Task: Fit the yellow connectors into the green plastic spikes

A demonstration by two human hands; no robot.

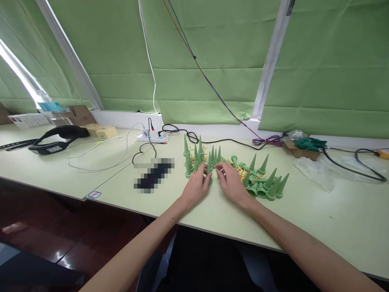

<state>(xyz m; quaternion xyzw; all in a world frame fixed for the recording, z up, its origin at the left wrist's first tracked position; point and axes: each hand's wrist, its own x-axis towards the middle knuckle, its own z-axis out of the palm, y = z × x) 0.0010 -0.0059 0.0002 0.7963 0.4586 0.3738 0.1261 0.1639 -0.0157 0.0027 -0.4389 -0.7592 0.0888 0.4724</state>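
Observation:
My left hand (197,185) rests low over the table, its fingers curled round a green plastic cone spike (209,167) that stands point up. Opposite it, a small gap away, my right hand (232,183) is closed with thumb and fingertips together; whatever lies between them is too small to make out. Several more green cone spikes (186,148) stand upright behind and left of my left hand, with small yellow pieces among them. To the right of my right hand lies a pile of green cone spikes (271,184), some upright and some on their sides, mixed with yellow pieces (242,173).
A blurred dark object (153,176) lies left of my hands. Behind stand a white power strip (152,137) and black cables (225,140). A cardboard box (300,150) and clear plastic bags (316,172) are at right. A black headset (57,140) lies far left.

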